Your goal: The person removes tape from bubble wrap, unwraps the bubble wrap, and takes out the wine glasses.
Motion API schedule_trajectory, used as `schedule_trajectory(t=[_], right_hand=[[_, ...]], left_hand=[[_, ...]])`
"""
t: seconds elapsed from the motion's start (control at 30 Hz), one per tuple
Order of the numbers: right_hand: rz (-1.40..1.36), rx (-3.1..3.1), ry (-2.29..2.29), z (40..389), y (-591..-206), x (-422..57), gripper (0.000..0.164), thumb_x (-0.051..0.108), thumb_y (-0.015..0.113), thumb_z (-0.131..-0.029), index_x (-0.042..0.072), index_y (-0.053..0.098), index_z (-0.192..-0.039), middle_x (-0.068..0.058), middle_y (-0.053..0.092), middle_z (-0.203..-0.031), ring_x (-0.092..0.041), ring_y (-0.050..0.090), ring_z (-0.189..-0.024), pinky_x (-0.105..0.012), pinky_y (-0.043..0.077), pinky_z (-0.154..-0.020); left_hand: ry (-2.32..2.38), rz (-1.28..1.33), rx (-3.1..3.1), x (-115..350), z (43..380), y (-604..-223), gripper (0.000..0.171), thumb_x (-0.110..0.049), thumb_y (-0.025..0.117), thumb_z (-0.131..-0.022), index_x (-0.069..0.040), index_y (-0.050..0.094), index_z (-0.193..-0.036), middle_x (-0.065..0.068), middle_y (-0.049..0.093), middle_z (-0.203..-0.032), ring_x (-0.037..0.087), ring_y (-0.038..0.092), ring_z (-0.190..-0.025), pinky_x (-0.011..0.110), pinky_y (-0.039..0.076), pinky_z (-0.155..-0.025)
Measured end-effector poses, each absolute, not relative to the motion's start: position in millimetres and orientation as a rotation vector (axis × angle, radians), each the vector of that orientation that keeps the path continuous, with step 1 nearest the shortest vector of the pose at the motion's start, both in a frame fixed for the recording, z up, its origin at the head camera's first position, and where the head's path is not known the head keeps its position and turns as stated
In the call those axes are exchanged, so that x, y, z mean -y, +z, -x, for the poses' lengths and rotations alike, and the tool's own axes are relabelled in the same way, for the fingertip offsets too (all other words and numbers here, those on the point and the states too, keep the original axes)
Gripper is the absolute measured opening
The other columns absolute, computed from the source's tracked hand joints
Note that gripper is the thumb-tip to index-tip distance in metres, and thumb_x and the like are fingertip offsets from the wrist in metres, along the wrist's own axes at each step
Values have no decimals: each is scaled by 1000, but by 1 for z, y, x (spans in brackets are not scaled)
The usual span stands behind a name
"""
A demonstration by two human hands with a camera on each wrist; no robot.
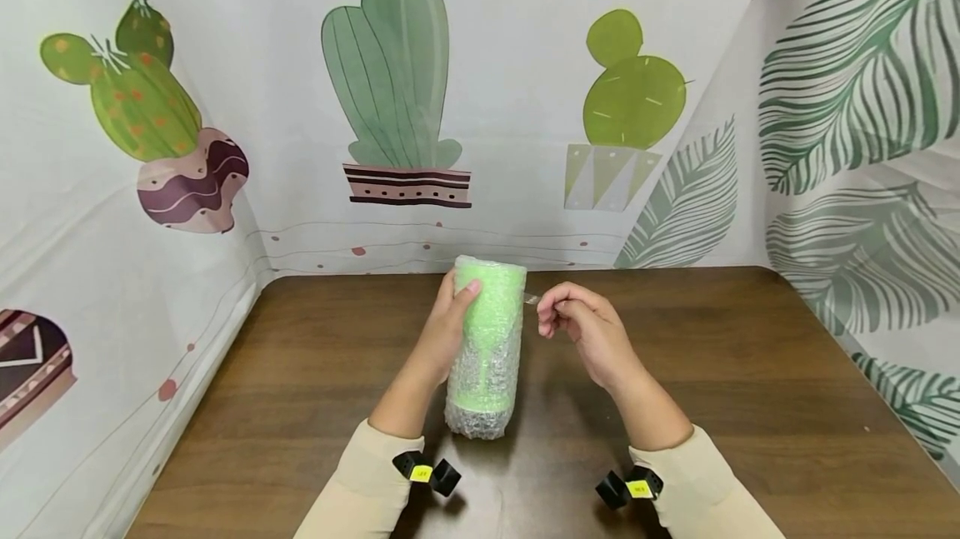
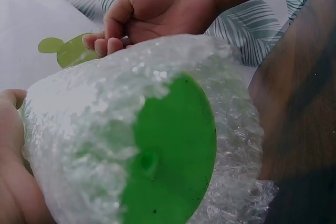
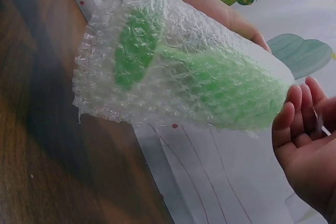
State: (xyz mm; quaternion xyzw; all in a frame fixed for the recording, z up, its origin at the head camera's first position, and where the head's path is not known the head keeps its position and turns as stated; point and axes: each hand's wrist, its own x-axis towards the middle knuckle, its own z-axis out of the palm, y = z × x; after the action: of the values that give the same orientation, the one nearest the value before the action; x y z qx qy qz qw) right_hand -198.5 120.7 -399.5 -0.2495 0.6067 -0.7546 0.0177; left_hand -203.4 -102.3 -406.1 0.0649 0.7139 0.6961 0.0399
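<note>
gripping the bubble-wrapped green object over the brown tabletop, between its side edges, is the left hand; the right hand pinches a clear strip; cactus-printed cloth borders the far edge.

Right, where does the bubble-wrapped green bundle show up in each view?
Head: the bubble-wrapped green bundle stands near the middle, mostly in the lower half.
Left wrist: it looms large across the centre and lower left.
Right wrist: it slants across the upper middle.
Shared landmark: the brown table, across the lower half in head, at the right in left wrist, at the left in right wrist.
</note>
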Motion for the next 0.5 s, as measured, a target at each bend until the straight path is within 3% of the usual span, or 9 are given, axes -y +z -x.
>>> schedule_trajectory(t=[0.3, 0.5], right_hand=[[1031, -1626, -2348, 201, -396, -122, 39, -6, 35, -99, -5, 63, -127, -3, 70, -107, -14, 70, -92, -28, 57, -81], [982, -1714, -2283, 199, -398, -123, 40, -14, 43, -98, -10, 55, -136, -6, 72, -116, -17, 73, -103, -33, 60, -88]], left_hand=[[2154, -162, -2172, 104, 204, -405, 65, -54, 40, -103, -28, 19, -159, 14, 40, -148, 32, 46, -126, 53, 37, -110], [2154, -192, -2159, 106, 205, -406, 62, -54, 37, -104, -28, 20, -158, 16, 43, -143, 30, 50, -117, 41, 46, -96]])
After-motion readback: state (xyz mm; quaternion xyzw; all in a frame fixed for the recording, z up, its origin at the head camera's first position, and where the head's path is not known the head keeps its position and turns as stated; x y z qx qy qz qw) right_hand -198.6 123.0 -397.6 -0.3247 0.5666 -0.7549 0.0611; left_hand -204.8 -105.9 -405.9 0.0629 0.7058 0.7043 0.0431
